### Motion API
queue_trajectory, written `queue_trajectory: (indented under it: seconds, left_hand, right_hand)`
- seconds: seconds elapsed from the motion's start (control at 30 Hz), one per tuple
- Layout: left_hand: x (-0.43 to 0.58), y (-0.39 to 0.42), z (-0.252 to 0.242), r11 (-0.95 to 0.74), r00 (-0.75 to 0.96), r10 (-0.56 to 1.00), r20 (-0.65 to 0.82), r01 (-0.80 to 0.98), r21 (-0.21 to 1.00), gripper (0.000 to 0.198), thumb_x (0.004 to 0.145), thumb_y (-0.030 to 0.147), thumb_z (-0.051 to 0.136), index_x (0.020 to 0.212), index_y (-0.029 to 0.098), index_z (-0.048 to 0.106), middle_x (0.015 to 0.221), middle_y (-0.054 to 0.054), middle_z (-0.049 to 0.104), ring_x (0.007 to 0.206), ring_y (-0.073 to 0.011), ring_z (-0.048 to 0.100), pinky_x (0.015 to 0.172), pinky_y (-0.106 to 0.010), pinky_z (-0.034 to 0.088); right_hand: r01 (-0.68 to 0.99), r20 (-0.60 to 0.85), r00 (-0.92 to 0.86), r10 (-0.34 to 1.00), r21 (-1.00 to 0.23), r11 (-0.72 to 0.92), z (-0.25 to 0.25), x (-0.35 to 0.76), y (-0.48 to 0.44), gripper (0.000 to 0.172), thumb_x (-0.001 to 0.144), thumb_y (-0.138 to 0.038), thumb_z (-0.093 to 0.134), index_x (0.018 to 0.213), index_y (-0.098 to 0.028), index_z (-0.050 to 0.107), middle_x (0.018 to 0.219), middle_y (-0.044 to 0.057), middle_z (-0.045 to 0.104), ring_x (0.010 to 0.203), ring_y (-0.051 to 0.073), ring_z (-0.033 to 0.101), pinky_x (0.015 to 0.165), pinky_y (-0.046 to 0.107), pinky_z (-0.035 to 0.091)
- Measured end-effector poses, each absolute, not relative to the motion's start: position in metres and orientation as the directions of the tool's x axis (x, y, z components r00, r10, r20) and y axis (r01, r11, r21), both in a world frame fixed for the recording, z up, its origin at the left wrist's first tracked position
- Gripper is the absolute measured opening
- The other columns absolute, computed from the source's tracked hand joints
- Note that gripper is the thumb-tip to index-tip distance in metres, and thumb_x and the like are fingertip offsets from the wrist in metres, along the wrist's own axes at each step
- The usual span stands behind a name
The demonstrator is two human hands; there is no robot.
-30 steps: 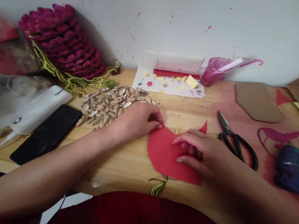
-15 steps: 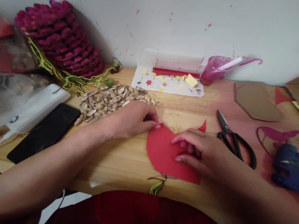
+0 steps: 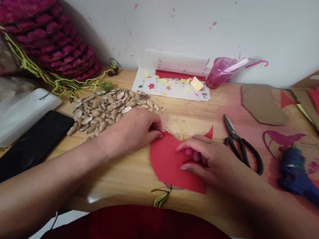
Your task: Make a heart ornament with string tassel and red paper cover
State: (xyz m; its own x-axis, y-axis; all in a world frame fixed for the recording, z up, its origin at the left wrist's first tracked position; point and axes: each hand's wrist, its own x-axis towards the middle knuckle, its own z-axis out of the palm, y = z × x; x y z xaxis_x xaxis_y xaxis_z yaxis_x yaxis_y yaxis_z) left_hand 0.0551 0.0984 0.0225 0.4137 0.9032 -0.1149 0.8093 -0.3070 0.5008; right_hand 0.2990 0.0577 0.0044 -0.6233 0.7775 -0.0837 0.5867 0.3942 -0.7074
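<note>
A partly cut piece of red paper [image 3: 165,160] lies near the table's front edge. My left hand [image 3: 143,127] pinches its upper left corner between thumb and fingers. Over the paper's right part rests my right hand [image 3: 201,157], its fingers curled but apart, with nothing gripped between them. A yellow thread loop [image 3: 181,130] sticks out above the paper, and a green thread tassel [image 3: 161,199] shows below it. What lies under the paper is mostly hidden. A small red scrap [image 3: 209,132] shows just beyond my right hand.
Black-handled scissors [image 3: 241,143] and a blue glue gun [image 3: 297,176] lie right. Peanut shells [image 3: 104,109], a black phone [image 3: 31,146] and a white power strip [image 3: 22,115] are left. Behind stand a pink cup [image 3: 218,74], star-covered paper [image 3: 172,87] and a magenta bundle [image 3: 49,35].
The view has shifted slightly, so the table's objects appear farther left. Both hands keep nearly the same pose on the red paper.
</note>
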Motion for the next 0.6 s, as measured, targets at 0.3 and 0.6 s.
queue_trajectory:
  seconds: [0.3,0.6]
  left_hand:
    - [0.047,0.102,0.02,-0.216,0.401,0.903,-0.155,0.735,0.642,0.012,0.08,0.016,0.063,0.082,0.02,0.074,0.075,0.001,0.074,0.067,-0.014,0.065,0.065,-0.025,0.046]
    - [0.048,0.101,0.016,-0.202,0.426,0.891,-0.156,0.681,0.704,0.013,0.082,0.019,0.063,0.087,0.02,0.075,0.082,0.0,0.076,0.073,-0.0143,0.066,0.069,-0.025,0.048]
  right_hand:
    - [0.57,-0.053,-0.636,0.77,-0.704,0.423,0.004,0.3,0.057,0.024,0.086,-0.018,0.073,0.109,-0.019,0.067,0.091,0.003,0.064,0.072,0.013,0.059,0.064,0.025,0.046]
    - [0.552,-0.011,-0.669,0.743,-0.678,0.486,0.001,0.302,0.059,0.02,0.089,-0.021,0.07,0.108,-0.02,0.067,0.089,0.004,0.066,0.073,0.014,0.06,0.066,0.026,0.047]
